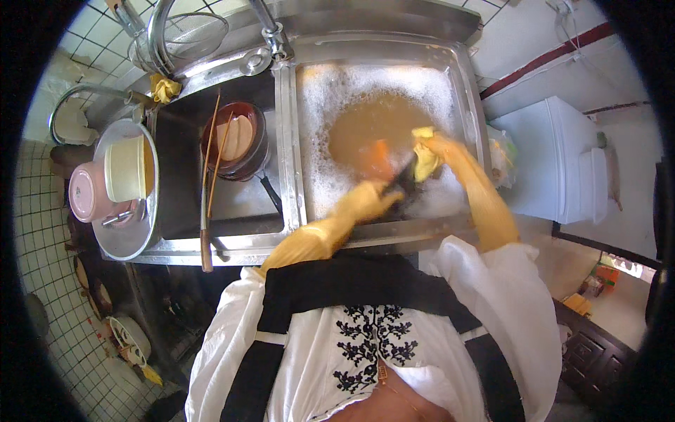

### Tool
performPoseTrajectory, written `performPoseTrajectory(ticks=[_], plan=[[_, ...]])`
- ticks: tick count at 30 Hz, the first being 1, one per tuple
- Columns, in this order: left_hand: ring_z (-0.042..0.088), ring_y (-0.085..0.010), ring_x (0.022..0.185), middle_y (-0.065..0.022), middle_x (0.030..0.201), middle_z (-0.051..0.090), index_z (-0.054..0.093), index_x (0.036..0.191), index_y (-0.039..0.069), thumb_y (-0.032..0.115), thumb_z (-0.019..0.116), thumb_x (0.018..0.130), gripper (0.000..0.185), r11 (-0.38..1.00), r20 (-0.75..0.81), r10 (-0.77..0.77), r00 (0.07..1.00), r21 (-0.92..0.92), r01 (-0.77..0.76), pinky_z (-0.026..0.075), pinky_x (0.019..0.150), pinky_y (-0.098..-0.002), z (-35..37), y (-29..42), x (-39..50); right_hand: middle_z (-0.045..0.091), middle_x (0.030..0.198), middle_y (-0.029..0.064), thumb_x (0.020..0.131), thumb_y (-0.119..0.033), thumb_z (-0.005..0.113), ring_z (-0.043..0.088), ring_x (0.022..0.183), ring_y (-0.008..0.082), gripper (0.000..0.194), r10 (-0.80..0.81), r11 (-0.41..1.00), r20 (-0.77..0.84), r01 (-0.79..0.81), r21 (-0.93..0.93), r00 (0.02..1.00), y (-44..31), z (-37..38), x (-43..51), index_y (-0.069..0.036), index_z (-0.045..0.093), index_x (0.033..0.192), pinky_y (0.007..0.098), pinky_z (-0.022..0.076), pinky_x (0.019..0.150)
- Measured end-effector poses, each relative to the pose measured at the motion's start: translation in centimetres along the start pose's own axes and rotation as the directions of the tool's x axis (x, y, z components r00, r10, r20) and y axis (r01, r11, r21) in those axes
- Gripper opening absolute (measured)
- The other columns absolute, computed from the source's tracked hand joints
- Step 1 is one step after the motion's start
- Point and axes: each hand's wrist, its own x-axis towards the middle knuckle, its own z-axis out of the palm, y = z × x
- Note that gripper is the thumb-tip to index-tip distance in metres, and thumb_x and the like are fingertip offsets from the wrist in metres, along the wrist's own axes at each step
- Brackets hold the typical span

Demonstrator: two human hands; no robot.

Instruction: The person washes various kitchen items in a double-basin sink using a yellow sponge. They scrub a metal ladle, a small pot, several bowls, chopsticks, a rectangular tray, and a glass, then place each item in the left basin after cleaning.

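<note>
Both of my hands wear long yellow rubber gloves and are over the right sink basin (306,198), full of brownish, foamy water. My left hand (372,200) grips a dark item (405,179) that looks like a handle or a utensil; motion blur hides its exact kind. Just beyond my left hand lies a blurred orange-red thing (377,161), partly in the water. My right hand (440,147) holds a pale yellow cloth (425,161) beside the dark item. Whether the cloth touches it, I cannot tell.
The left basin holds stacked brown bowls (258,137) and a black-handled utensil (271,195). Long chopsticks (212,142) lean across the bowls. A metal basin (124,242) with a cream container (124,169) and a pink bowl (87,192) stands farther left. Faucets (277,42) rise behind.
</note>
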Motion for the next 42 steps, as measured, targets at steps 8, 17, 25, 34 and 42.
performPoseTrajectory(ticks=[8, 17, 25, 34, 42], plan=[[0.065, -0.0175, 0.095, -0.0082, 0.108, 0.071, 0.064, 0.125, 0.003, 0.039, 0.064, 0.098, 0.045, 0.718, -0.08, -0.123, 0.989, -0.695, 0.032, 0.052, 0.082, -0.032, -4.4, -0.5, 1.1, 0.058, 0.133, 0.0263, 0.095, -0.036, 0.062, 0.055, 0.124, 0.0408, 0.048, -0.756, 0.637, -0.127, 0.677, -0.369, 0.642, -6.3, 12.8, -11.8, -0.007, 0.058, 0.133, 0.0462, 0.0399, 0.108], [0.063, -0.0206, 0.103, -0.0126, 0.115, 0.068, 0.057, 0.133, -0.006, 0.038, 0.074, 0.092, 0.063, 0.742, -0.177, -0.202, 0.963, -0.669, 0.033, 0.05, 0.091, -0.032, -7.6, 2.4, -4.3, 0.068, 0.124, 0.0125, 0.102, -0.045, 0.055, 0.065, 0.11, 0.0253, 0.043, -0.365, 0.852, -0.101, 0.376, 0.365, 0.925, -5.8, 9.5, -6.1, -0.013, 0.062, 0.132, 0.0367, 0.052, 0.092], [0.047, -0.0298, 0.138, -0.0149, 0.148, 0.052, 0.047, 0.149, 0.007, 0.07, 0.04, 0.098, 0.081, 0.897, -0.422, -0.369, 0.828, -0.396, 0.198, 0.034, 0.113, -0.0385, -9.7, -2.3, 2.3, 0.069, 0.116, 0.0108, 0.091, -0.026, 0.075, 0.067, 0.105, 0.0227, 0.042, -0.236, 0.342, -0.198, 0.272, 0.899, 0.951, -1.3, 7.2, -3.6, -0.012, 0.061, 0.128, 0.0364, 0.0535, 0.087], [0.05, -0.0376, 0.133, -0.0174, 0.147, 0.05, 0.043, 0.147, 0.007, 0.071, 0.073, 0.079, 0.097, 0.169, -0.036, -0.343, 0.939, -0.985, 0.024, 0.04, 0.11, -0.0591, -9.1, 2.1, 1.0, 0.073, 0.104, 0.0223, 0.089, -0.025, 0.063, 0.073, 0.092, 0.027, 0.038, -0.709, 0.156, 0.001, 0.158, -0.975, 0.705, -12.1, 14.1, -10.4, 0.004, 0.07, 0.114, 0.0506, 0.052, 0.094], [0.06, -0.0251, 0.119, -0.0113, 0.136, 0.059, 0.046, 0.146, 0.005, 0.054, 0.065, 0.09, 0.076, 0.361, -0.094, -0.424, 0.901, -0.93, 0.073, 0.044, 0.103, -0.0319, -9.0, -3.3, -2.7, 0.068, 0.121, 0.0112, 0.096, -0.026, 0.064, 0.062, 0.116, 0.0248, 0.042, -0.508, 0.839, 0.311, 0.543, -0.032, 0.803, -2.6, 14.9, -7.6, -0.005, 0.059, 0.132, 0.0369, 0.0466, 0.096]])
